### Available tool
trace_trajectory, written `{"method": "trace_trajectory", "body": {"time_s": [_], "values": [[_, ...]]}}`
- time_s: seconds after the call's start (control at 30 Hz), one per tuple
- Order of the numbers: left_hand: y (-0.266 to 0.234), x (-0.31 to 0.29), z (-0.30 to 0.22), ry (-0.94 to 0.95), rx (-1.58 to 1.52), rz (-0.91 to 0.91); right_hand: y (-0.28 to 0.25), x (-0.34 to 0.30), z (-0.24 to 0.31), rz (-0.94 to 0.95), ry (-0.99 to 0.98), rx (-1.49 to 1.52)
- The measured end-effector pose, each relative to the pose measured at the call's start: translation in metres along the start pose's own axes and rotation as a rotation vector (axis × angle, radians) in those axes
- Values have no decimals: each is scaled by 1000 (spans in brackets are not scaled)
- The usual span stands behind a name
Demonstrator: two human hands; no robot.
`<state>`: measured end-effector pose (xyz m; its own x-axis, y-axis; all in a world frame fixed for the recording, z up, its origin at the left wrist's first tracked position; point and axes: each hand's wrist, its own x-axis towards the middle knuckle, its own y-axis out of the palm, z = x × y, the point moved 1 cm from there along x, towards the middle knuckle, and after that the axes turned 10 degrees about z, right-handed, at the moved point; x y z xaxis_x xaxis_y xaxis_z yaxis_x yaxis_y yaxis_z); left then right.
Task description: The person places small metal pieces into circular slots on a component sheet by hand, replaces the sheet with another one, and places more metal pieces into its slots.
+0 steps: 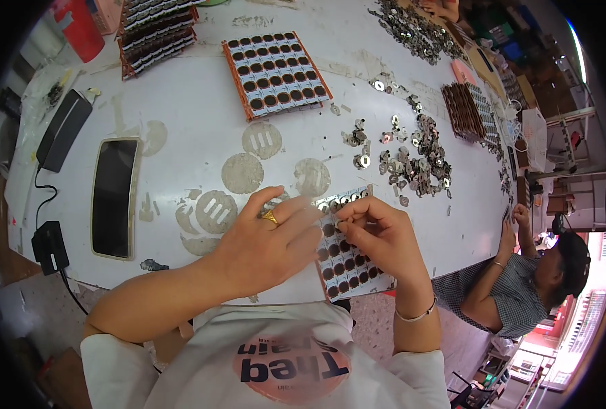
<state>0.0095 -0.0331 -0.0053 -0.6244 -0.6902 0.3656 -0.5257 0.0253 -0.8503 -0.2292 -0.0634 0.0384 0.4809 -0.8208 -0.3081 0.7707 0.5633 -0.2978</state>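
In front of me at the table's near edge lies a panel (347, 278) with rows of round black pieces on white, its far row topped with shiny metal discs (344, 200). My right hand (383, 235) is over the panel's right side, thumb and forefinger pinched together. Whatever they grip is too small to make out. From the left, my left hand (270, 238), with a gold ring, reaches to the panel's left edge. Its little finger stands apart, while the fingers nearest the panel are smeared by motion, so their grip cannot be read.
Loose metal discs (425, 153) are heaped right of centre. Another filled panel (272, 71) lies farther off, and stacked panels (156, 34) are at far left. A phone (115, 198) and a black device (64, 129) lie left. A person (521, 279) sits at the right.
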Motion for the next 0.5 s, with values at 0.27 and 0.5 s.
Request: {"method": "trace_trajectory", "body": {"time_s": [0.27,0.5], "values": [[-6,-1,0,68,94,153,7,-1,-10,31,-2,-38],[-9,-1,-15,39,82,200,4,-4,-8,22,30,-123]]}}
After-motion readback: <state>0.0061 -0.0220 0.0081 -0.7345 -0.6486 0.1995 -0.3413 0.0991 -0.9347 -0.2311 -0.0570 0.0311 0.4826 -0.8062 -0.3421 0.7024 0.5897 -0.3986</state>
